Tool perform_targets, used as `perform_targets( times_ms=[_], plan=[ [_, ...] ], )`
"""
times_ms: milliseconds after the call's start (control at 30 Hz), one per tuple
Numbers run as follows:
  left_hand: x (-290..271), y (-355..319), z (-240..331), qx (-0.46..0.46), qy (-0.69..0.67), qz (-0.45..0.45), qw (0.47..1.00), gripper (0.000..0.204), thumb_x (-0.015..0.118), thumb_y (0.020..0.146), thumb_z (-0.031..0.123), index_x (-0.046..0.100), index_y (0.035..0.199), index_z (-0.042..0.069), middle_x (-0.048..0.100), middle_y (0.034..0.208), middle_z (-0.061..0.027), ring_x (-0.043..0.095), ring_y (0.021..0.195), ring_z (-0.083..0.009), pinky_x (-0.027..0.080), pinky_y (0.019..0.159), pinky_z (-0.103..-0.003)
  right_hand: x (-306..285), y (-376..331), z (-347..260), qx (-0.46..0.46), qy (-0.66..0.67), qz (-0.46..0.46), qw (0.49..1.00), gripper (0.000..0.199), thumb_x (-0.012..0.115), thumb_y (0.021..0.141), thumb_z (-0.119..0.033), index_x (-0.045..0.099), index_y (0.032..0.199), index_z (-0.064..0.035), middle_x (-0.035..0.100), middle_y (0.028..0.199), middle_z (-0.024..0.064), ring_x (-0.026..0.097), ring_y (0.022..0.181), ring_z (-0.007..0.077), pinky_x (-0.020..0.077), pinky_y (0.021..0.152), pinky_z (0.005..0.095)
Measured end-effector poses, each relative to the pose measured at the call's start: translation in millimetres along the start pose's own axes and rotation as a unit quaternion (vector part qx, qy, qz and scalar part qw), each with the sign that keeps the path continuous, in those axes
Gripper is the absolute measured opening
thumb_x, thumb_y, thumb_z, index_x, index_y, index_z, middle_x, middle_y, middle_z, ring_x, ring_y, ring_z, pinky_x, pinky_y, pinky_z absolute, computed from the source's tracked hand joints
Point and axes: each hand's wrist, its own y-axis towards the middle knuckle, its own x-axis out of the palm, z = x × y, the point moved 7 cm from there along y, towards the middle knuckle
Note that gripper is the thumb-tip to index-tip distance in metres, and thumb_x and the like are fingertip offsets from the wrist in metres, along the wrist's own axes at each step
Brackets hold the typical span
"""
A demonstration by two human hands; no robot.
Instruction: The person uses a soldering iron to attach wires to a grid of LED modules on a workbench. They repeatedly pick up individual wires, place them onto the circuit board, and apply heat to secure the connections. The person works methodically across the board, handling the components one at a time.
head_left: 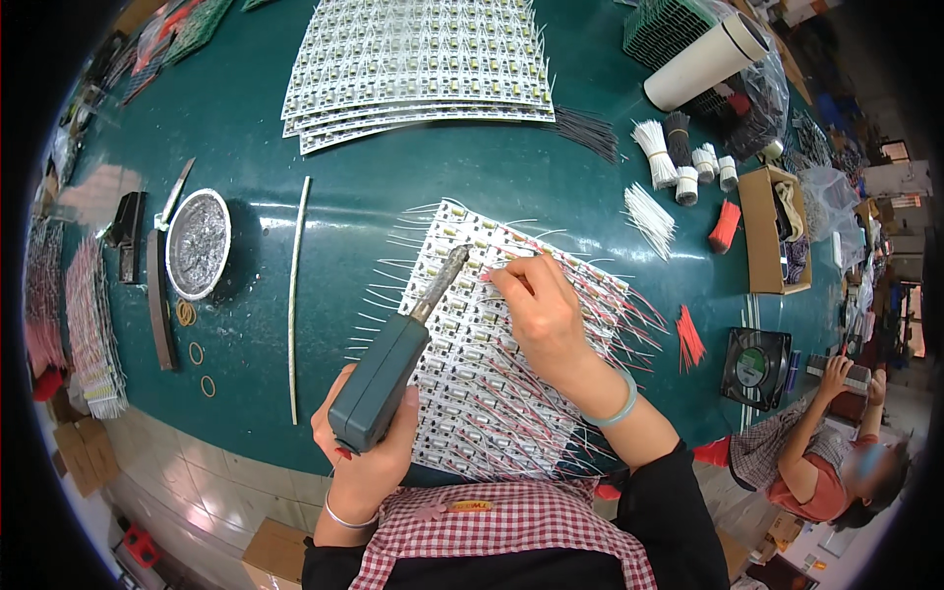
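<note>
My left hand (pixel 364 467) is wrapped around a dark green soldering gun (pixel 379 379). Its metal tip (pixel 447 275) reaches over the upper part of a white circuit board panel (pixel 442 339), close to my right hand (pixel 544 313). That hand's thumb and index finger are pinched together on a thin red wire (pixel 485 277) at the panel. Rows of small components cover the panel, which lies tilted on the table in front of me. White wires stick out along its left edge, and red and white ones spread over its right side, partly under my right wrist.
Stacked circuit panels (pixel 423 69) lie at the far side. On the left stands a bowl of silvery material (pixel 200 244). To the right are red wires (pixel 690 339), white wires (pixel 649 221), a cardboard box (pixel 759 236), a fan (pixel 755 364) and a thermos (pixel 703 64). A co-worker (pixel 816 462) sits at right.
</note>
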Motion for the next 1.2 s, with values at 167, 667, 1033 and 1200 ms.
perform_targets(
  times_ms=[167,667,1033,1200],
  plan=[
    [-0.9,-2.2,-2.0,0.005,-0.002,-0.001,1.0,0.02,0.073,0.076,-0.006,0.066,0.095,-0.007,0.065,0.085,-0.0066,0.06,0.072,-0.0093,0.048,0.063,-0.024,-0.9,0.1,-0.3,0.003,-0.001,-0.008,1.0,0.029,0.063,0.071,0.008,0.064,0.1,0.004,0.055,0.093,0.0131,0.057,0.085,0.0287,0.0497,0.074,0.038],
    [-8.0,-7.0,-5.8,-0.014,-0.049,0.022,0.998,0.018,0.073,0.077,-0.005,0.067,0.094,-0.006,0.065,0.083,-0.0063,0.058,0.07,-0.0087,0.047,0.061,-0.025,-18.0,-0.4,-19.4,-0.006,0.012,0.028,1.0,0.03,0.064,0.069,0.009,0.069,0.097,0.0013,0.058,0.086,0.009,0.057,0.078,0.0252,0.0483,0.063,0.0348],
    [-3.9,-19.7,-20.6,-0.044,-0.074,0.012,0.996,0.017,0.072,0.076,-0.004,0.068,0.093,-0.004,0.066,0.084,-0.0079,0.061,0.07,-0.0121,0.048,0.062,-0.026,1.2,-10.6,-14.4,0.001,0.007,0.009,1.0,0.029,0.064,0.071,0.008,0.068,0.099,0.0033,0.057,0.089,0.0107,0.056,0.081,0.0258,0.0491,0.066,0.0354],
    [-0.9,-17.9,-20.8,-0.042,-0.037,-0.011,0.998,0.013,0.072,0.077,-0.003,0.067,0.09,-0.002,0.063,0.08,-0.0066,0.058,0.065,-0.011,0.046,0.059,-0.027,-0.4,-9.5,-15.8,0.011,0.005,0.001,1.0,0.027,0.064,0.072,0.007,0.068,0.098,0.0037,0.057,0.089,0.0112,0.056,0.081,0.026,0.0495,0.067,0.0348]
  ],
)
